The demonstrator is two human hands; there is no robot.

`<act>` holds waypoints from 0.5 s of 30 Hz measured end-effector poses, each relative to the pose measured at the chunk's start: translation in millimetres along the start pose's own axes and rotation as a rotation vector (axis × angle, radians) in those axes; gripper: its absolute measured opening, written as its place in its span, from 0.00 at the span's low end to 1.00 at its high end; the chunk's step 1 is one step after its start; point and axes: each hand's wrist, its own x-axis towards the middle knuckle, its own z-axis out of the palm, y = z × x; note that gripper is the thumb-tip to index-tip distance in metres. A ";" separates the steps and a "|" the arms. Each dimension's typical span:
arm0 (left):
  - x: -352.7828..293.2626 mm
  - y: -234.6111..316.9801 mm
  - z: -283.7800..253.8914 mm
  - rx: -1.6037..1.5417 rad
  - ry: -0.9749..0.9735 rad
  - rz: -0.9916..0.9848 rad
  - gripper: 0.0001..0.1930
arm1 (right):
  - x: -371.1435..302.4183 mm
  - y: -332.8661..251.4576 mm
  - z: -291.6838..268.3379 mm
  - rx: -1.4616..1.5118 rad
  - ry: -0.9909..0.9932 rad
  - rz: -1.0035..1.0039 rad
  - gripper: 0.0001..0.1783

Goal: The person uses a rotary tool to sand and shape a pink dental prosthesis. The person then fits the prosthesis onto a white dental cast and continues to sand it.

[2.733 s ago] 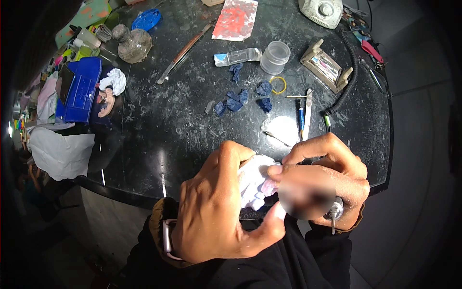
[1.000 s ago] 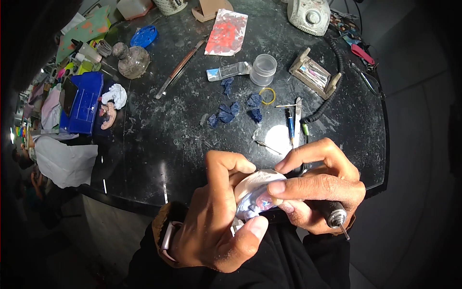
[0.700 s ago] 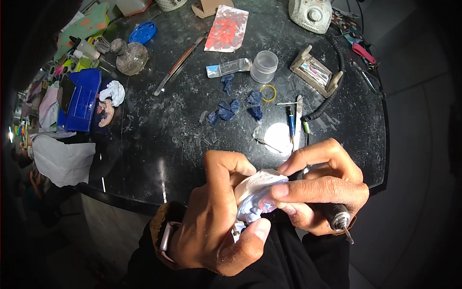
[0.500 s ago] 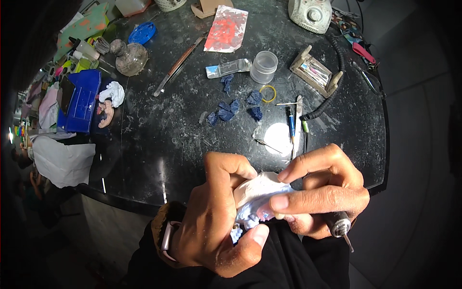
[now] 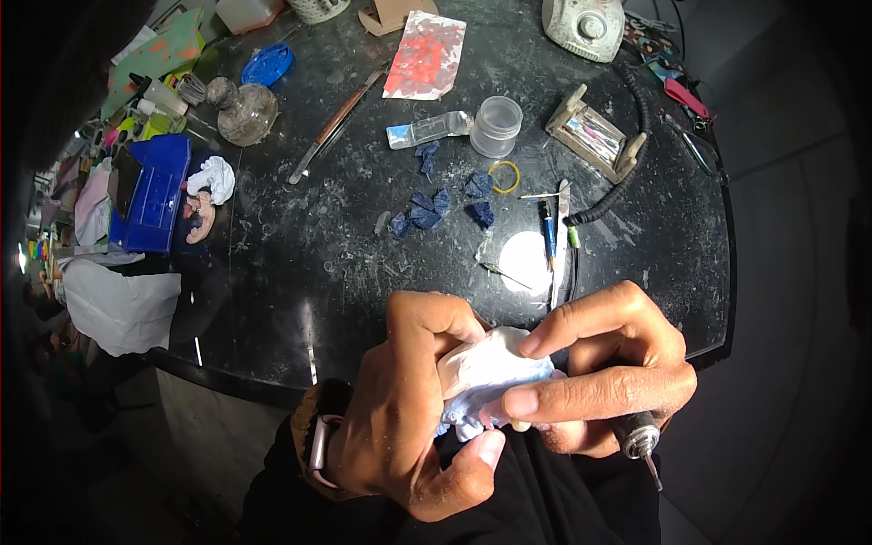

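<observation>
Close above my lap, a white and pale blue plaster dental cast [image 5: 495, 368] is held between my two hands. My left hand [image 5: 409, 409] is wrapped round its left side, the thumb along the lower edge by the moulded teeth. A small pink denture piece [image 5: 493, 416] sits against the cast's toothed edge. My right hand [image 5: 618, 363] grips the cast's right side with thumb and forefinger. A rotary handpiece [image 5: 639, 436] is tucked in the same hand, its thin bur pointing down and away from the cast. The fingers partly hide the cast.
On the dark bench lie a knife [image 5: 561, 245], a brush [image 5: 549, 234], crumpled blue scraps [image 5: 425, 211] and a yellow ring [image 5: 505, 177]. Behind them stand a clear jar [image 5: 496, 125] and a tool rest [image 5: 595, 136]. A blue box [image 5: 154, 195] and a glass burner [image 5: 245, 111] are at left.
The cast has tilted slightly in my hands, so more of its white base faces up and fewer teeth show. My right fingers have shifted a little on it; the handpiece stays in my right hand.
</observation>
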 end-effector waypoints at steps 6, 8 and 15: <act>2.3 2.1 -0.5 -0.015 0.009 -0.014 0.28 | 0.0 -0.7 -2.5 0.013 -0.020 0.020 0.09; 2.4 2.6 -0.7 0.025 -0.029 0.014 0.28 | 0.3 -1.3 -3.7 0.024 -0.033 0.027 0.10; -0.3 3.4 0.1 0.009 0.002 -0.040 0.27 | 0.4 -0.9 -3.3 0.022 -0.048 0.032 0.12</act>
